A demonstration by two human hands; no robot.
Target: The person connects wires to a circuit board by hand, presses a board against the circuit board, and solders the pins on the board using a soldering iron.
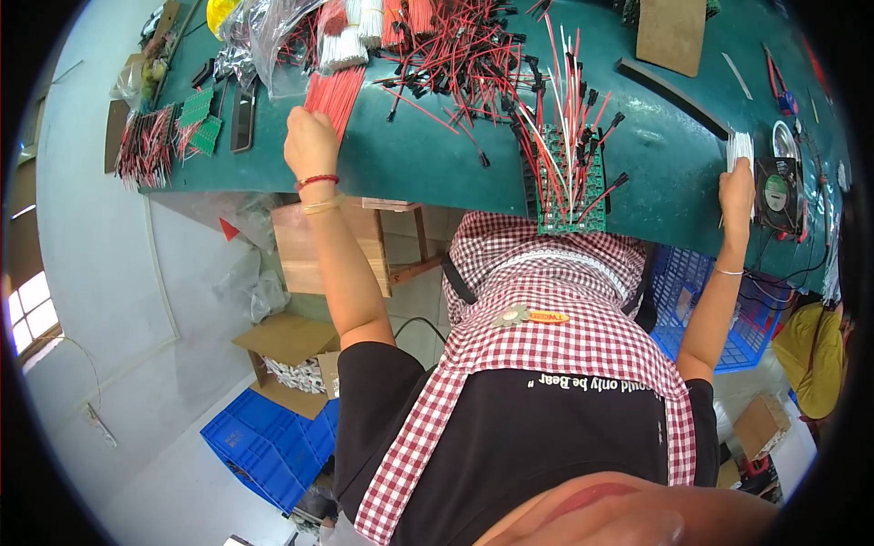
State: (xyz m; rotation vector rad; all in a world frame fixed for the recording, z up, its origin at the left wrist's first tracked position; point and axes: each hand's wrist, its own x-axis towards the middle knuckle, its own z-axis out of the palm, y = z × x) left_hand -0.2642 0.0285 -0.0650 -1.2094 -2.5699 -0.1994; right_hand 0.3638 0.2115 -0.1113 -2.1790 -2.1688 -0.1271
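Many red wires (339,96), left of the green circuit-board panel (594,217), are clamped in the left hand (311,146), while right of it white wires (740,146) seem clamped by the right hand's (736,191) partly hidden fingers, probably keeping strands bunched.

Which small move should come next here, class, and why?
Probably draw a few wires from the red bundle with the left hand: it is curled at the bundle's near end, the right hand is at the white wires, and the green boards between the hands carry wires of both colours.
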